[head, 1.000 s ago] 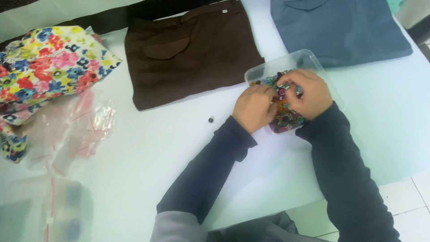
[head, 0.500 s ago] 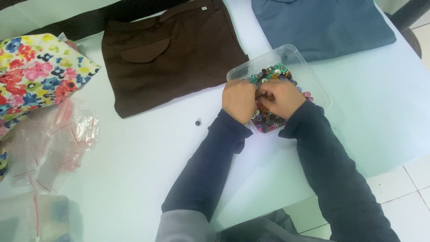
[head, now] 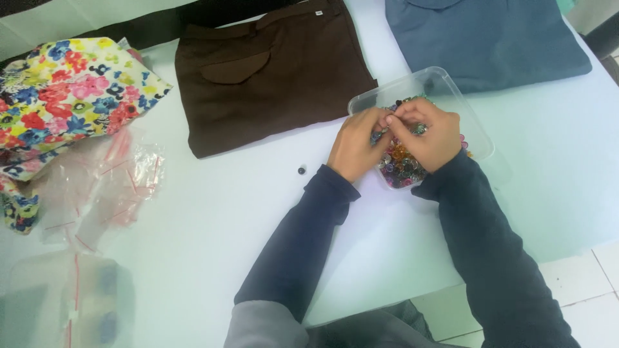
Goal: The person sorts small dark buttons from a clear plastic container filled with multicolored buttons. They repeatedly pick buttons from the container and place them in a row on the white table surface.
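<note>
Both of my hands rest over a clear plastic tray filled with several small colourful beads. My left hand and my right hand meet fingertip to fingertip above the beads, pinching something small that I cannot make out. A single dark bead lies loose on the white table, just left of my left wrist.
Folded brown trousers lie behind the tray, a folded blue garment to the right of them. A floral cloth sits at the far left, with clear zip bags below it. The table's front edge runs near my right elbow.
My hands have stayed over the bead tray, with the fingertips working closer together. The view has shifted slightly, nothing else on the table has moved.
</note>
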